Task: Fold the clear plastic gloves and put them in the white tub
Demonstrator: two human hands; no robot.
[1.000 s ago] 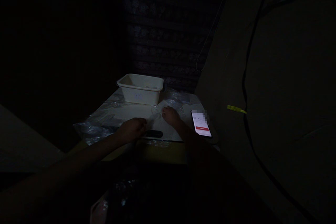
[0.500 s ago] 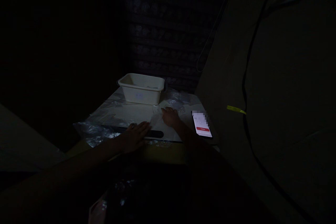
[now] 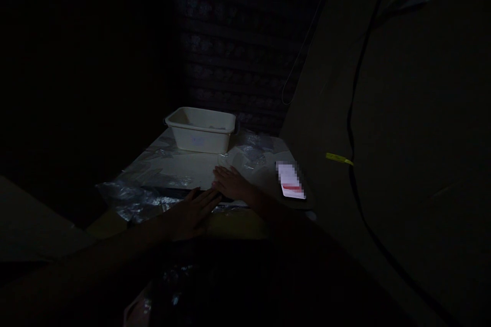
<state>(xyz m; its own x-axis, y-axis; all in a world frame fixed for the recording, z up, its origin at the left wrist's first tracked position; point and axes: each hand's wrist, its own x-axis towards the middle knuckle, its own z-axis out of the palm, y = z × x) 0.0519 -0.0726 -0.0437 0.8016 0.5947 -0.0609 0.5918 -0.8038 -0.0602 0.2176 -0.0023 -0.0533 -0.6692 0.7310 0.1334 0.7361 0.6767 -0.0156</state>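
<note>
In dim light, my left hand (image 3: 194, 210) lies flat at the near edge of a pale table (image 3: 207, 163), fingers stretched out. My right hand (image 3: 233, 184) rests just beyond it, fingers extended, and its fingertips are close to those of my left. Beneath the hands a dark bar (image 3: 153, 190) runs along the table's edge, mostly covered. Crumpled clear plastic (image 3: 130, 202) hangs over the edge to the left of my left hand. More clear plastic film (image 3: 251, 150) lies behind my right hand. Neither hand visibly grips anything.
A cream plastic tub (image 3: 199, 133) stands at the back of the table; its contents are too dark to make out. A lit phone (image 3: 290, 181) lies at the right. On the right-hand panel (image 3: 414, 127) hangs a black cable (image 3: 352, 112) with a yellow tag (image 3: 338, 158).
My right hand has come left and toward me, over the rounded end of the dark bar, beside my left hand. My left hand has barely moved. The view has shifted slightly.
</note>
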